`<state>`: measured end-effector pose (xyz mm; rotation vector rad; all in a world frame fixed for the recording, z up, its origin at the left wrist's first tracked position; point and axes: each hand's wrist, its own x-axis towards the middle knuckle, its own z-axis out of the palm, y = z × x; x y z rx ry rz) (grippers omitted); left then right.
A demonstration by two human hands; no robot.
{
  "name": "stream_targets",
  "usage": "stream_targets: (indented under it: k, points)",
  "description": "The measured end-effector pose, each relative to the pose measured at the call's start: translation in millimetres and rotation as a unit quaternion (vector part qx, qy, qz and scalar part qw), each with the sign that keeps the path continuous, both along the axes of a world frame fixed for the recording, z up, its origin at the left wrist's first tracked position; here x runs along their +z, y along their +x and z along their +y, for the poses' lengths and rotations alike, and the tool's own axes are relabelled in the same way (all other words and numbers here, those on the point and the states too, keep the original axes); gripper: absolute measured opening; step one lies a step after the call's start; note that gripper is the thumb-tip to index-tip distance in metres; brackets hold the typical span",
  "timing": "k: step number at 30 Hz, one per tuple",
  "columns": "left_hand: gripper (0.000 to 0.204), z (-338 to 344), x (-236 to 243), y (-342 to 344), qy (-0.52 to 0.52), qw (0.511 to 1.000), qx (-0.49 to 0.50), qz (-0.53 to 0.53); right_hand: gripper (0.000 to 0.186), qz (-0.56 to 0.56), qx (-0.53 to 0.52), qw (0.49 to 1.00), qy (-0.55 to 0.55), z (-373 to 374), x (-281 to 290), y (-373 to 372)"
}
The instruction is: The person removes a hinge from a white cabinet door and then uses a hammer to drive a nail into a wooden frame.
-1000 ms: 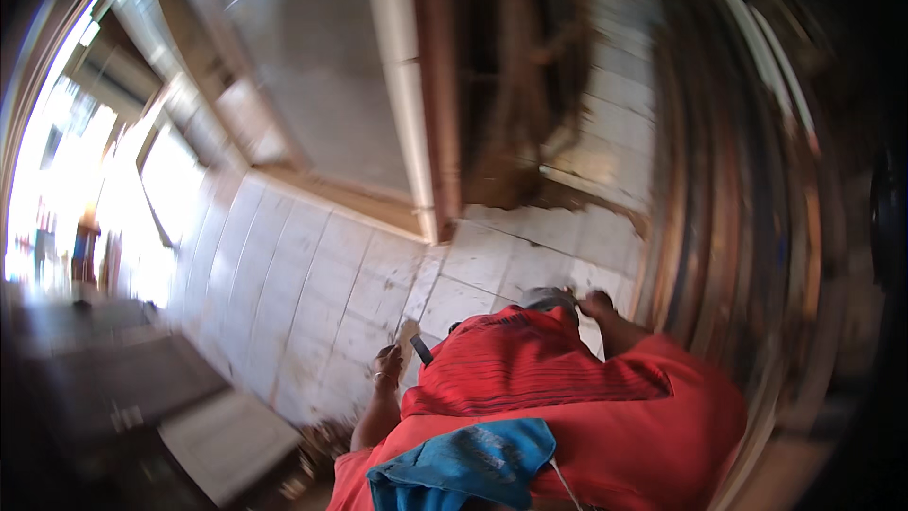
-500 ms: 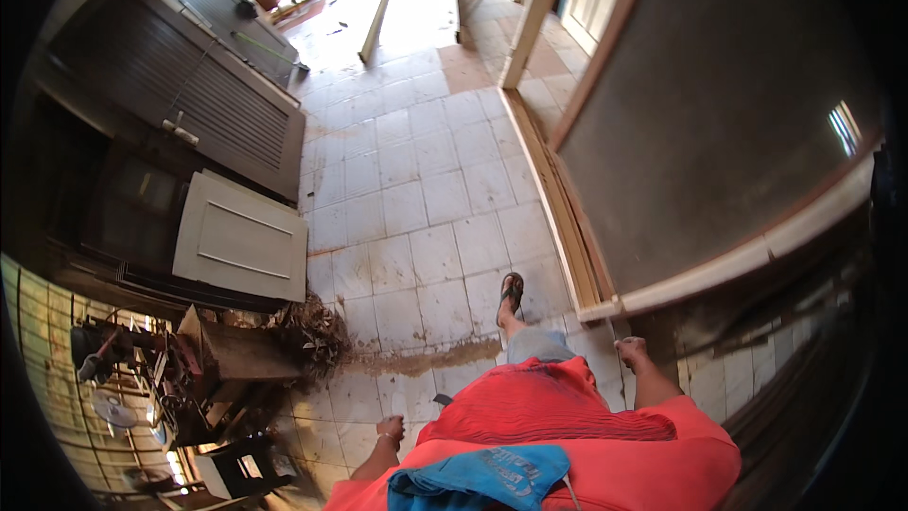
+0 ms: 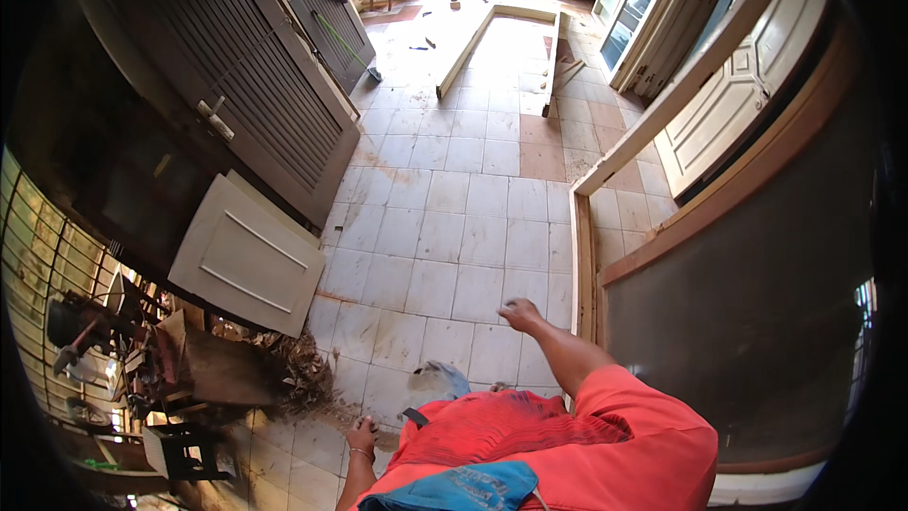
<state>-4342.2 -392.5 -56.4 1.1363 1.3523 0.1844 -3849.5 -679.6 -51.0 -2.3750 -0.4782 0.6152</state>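
Note:
My right hand reaches out ahead over the floor tiles, left of the light wooden door frame, apart from it. Its fingers are curled together; whether anything small is in them I cannot make out. My left hand hangs low by my side, a thin band at its wrist. Its fingers are loosely apart, with nothing in them. I wear a red shirt, with a blue cloth lying across it.
Dark slatted doors and a cream panel lean along the left. Below them are a cluttered wooden bench and debris. A light wooden frame lies ahead on tiles. A dark panel stands at right.
I have walked forward, and the view has swung so the doors and frames sit differently. My right hand has moved from beside the frame's lower corner to out in front. My left hand still hangs low.

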Motion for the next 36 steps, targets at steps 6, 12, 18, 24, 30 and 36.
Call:
stream_targets:
  k: [6, 12, 18, 24, 30, 36]
  points:
    - [0.019, 64.5, -32.7, 97.8, -0.065, 0.994, -0.023, 0.085, 0.056, 0.038, 0.085, 0.994, 0.049, 167.8, 61.9, 118.5]
    - [0.033, 212.1, -68.4, 239.3, 0.148, 0.773, -0.546, 0.288, 0.037, 0.068, 0.116, 0.955, -0.266, 85.4, 2.7, 218.8]
    - [0.044, 365.8, -38.0, 514.8, 0.200, 0.847, -0.426, 0.248, 0.031, 0.251, -0.328, 0.886, -0.213, 50.5, -3.9, 255.8]
    - [0.028, 453.9, 6.5, 787.7, 0.126, 0.970, -0.206, 0.009, 0.034, 0.260, -0.368, 0.885, -0.116, 117.3, -7.7, 333.4]
    - [0.027, 455.3, -1.6, 933.6, 0.086, 0.977, -0.197, 0.016, 0.035, 0.308, -0.226, 0.906, -0.183, 170.2, 33.1, 515.0]
    - [0.021, 441.0, -27.0, 982.4, -0.051, 0.976, -0.170, 0.123, 0.047, 0.157, -0.075, 0.946, -0.273, 198.1, -58.3, 775.8]
